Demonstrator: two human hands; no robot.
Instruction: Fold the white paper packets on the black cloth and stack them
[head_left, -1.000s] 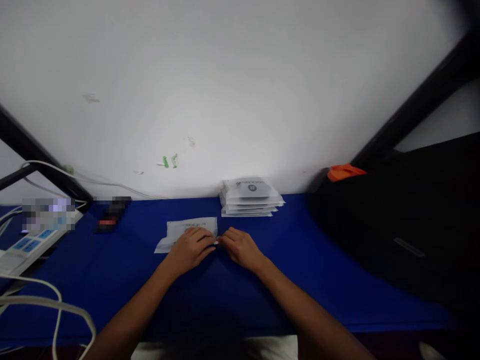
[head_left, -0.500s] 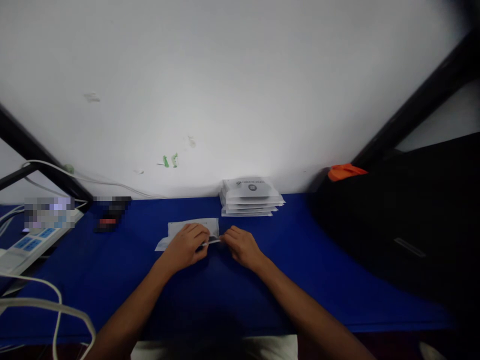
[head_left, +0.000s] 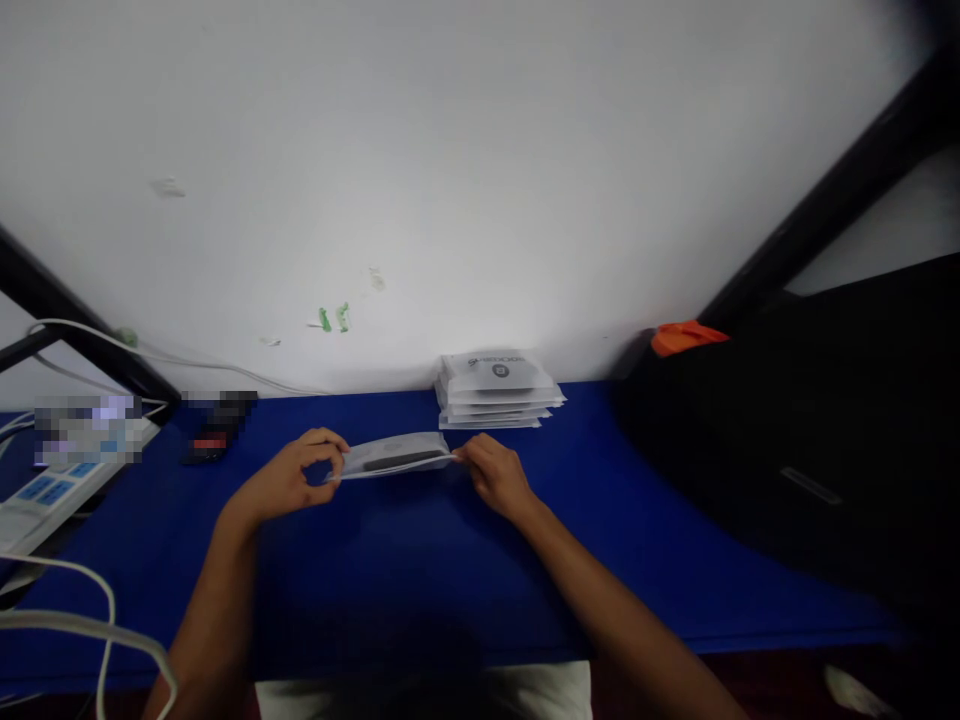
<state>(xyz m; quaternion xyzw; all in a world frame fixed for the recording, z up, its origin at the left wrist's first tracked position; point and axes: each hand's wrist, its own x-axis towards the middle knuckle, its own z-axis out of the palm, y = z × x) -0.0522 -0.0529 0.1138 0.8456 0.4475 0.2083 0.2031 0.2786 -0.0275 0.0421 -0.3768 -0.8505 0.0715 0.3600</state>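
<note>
Mid-frame, my left hand (head_left: 279, 482) and right hand (head_left: 498, 476) pinch the pale pouch (head_left: 396, 445) along its near edge; probably light, slippery, soft there, though its dark filling (head_left: 405, 461) is unclear.

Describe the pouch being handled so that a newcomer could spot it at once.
Start at the blue surface against the pale wall. Near its middle, the left hand and right hand hold opposite ends of a whitish pouch. Unlike the similar pouches stacked by the wall, it is single and held between the hands.
</note>
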